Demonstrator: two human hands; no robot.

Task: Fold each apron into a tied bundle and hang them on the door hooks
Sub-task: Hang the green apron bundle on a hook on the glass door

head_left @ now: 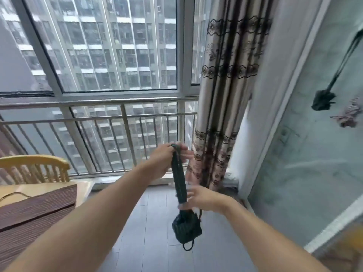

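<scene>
Dangling from the left hand (163, 161), fingers pinching its strap, the apron bundle (186, 229) hangs below the right hand's (204, 199) spread fingers.

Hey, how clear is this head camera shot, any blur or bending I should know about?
Head view: soft overall daylight from the window, no harsh glare; the right hand is motion-smeared; the hanging bundles on the door are blurry; wide-angle distortion bows the window frame and railing.

My left hand (167, 160) holds the strap above my right hand (204, 199). The bundle (186, 229) hangs below; the table (39, 209) sits at nine o'clock, the curtain (222, 95) at one.
</scene>
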